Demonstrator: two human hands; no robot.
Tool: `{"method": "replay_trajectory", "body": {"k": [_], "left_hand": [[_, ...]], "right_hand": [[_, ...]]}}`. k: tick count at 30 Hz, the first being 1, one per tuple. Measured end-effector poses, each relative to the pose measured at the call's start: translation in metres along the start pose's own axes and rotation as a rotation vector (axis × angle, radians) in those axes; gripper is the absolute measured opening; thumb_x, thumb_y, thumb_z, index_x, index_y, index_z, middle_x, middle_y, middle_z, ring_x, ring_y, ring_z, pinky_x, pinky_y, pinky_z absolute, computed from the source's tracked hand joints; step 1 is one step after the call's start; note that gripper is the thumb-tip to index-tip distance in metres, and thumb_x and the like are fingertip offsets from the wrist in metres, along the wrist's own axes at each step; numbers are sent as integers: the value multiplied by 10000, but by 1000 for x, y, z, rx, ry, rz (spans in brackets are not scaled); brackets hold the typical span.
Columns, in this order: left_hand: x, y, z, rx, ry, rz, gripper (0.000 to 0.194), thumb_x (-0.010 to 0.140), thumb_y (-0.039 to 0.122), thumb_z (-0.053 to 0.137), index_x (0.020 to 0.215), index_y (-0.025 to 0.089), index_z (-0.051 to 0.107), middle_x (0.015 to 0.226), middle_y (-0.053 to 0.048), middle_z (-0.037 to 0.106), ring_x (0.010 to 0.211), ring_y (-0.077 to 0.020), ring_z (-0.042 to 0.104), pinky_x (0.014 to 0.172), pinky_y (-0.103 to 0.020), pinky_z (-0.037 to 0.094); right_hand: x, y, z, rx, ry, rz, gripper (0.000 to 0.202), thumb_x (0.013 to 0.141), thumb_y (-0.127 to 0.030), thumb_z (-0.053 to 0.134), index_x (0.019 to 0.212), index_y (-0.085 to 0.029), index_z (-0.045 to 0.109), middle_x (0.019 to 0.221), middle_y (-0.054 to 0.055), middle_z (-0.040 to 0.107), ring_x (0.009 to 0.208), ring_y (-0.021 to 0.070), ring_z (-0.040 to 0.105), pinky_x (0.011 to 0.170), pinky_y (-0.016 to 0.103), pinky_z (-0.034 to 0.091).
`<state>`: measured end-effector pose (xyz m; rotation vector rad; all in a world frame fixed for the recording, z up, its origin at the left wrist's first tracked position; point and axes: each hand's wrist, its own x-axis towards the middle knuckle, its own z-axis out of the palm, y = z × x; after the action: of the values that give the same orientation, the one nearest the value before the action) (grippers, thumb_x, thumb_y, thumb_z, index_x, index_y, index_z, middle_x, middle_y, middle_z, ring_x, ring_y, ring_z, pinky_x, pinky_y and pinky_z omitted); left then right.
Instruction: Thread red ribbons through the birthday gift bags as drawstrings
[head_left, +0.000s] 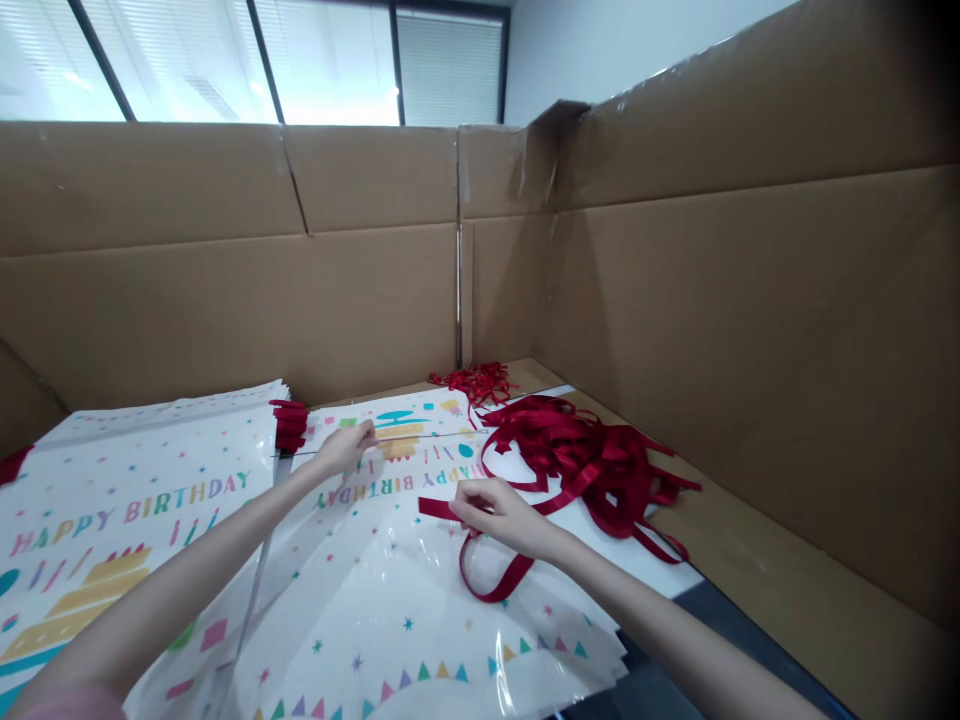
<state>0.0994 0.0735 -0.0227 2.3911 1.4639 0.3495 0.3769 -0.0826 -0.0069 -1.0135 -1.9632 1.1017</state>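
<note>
My left hand (349,447) is closed around a long thin metal rod (427,436), which sticks out to the right and ends near the ribbon pile. Between the thumb and fingers of my right hand (499,510) is a dark red ribbon (435,508); its short end points left and a loop hangs below the hand. Both hands are above a stack of white plastic bags (360,590) printed with upside-down "HAPPY BIRTHDAY", a cake and stars. A tangled pile of red ribbons (570,445) lies right of the bags.
A second stack of birthday bags (142,460) lies at the left, with red ribbon loops (290,427) at its right edge. Small red ribbon scraps (480,380) sit at the back. Tall cardboard walls (360,290) enclose the back and right of the work surface.
</note>
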Motion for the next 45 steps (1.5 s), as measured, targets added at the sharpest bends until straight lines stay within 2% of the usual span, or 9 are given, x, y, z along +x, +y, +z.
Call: {"method": "replay_trajectory", "body": {"k": [4,8,12,15,22,26,30,42,45], "left_hand": [[-45,10,-46,-4,159,46,248,852,419,423,781,188,477,609,22,478,585,-135,439,561,-228,291],[-122,23,-70,-113,202,17,290,861,463,435,860,190,533,575,55,367,537,-101,353,525,-200,265],[-202,30,-64,-158,182,-52,318,863,481,441,834,185,555,566,49,340,531,-97,329,506,-198,268],[-252,28,-55,-190,203,-118,314,857,484,457,831,190,564,569,38,386,539,-107,355,504,-205,287],[-333,24,-46,-290,323,-211,313,819,497,515,758,197,581,707,-17,562,583,-135,437,537,-223,365],[-358,25,-43,-340,292,-223,300,832,471,506,746,194,580,721,-26,561,609,-146,462,565,-227,390],[-369,24,-38,-355,282,-237,298,850,459,482,757,191,574,707,-21,546,614,-145,459,581,-228,384],[-371,15,-26,-374,182,-252,341,864,482,449,755,180,564,674,-5,490,619,-138,439,590,-224,350],[-369,14,-22,-376,147,-254,349,867,483,440,743,177,556,658,0,475,616,-136,433,586,-224,341]], "right_hand": [[-2,-4,11,111,43,-6,319,871,-455,456,780,-158,531,666,8,549,587,118,538,568,234,429],[-9,-11,25,188,185,-41,301,837,-457,520,796,-161,556,681,20,575,608,128,560,585,251,455],[-22,-23,47,235,316,-63,306,795,-448,587,692,-162,556,636,17,565,594,130,552,567,253,466],[-32,-31,67,301,413,-84,269,798,-435,591,773,-167,577,665,21,571,619,138,561,589,266,485],[-46,-40,117,329,564,-111,220,817,-381,592,767,-167,584,681,23,569,634,135,555,613,258,468],[-51,-47,135,357,550,-119,199,820,-369,591,834,-172,605,713,24,579,653,138,562,615,257,472],[-55,-51,141,361,504,-135,190,821,-363,590,832,-174,605,696,18,577,649,138,562,618,257,472],[-60,-41,145,427,457,-151,140,825,-312,601,812,-173,596,680,7,560,633,119,546,605,236,445],[-59,-38,146,498,448,-174,116,824,-290,608,878,-196,566,668,-13,541,634,118,556,612,238,446]]}}
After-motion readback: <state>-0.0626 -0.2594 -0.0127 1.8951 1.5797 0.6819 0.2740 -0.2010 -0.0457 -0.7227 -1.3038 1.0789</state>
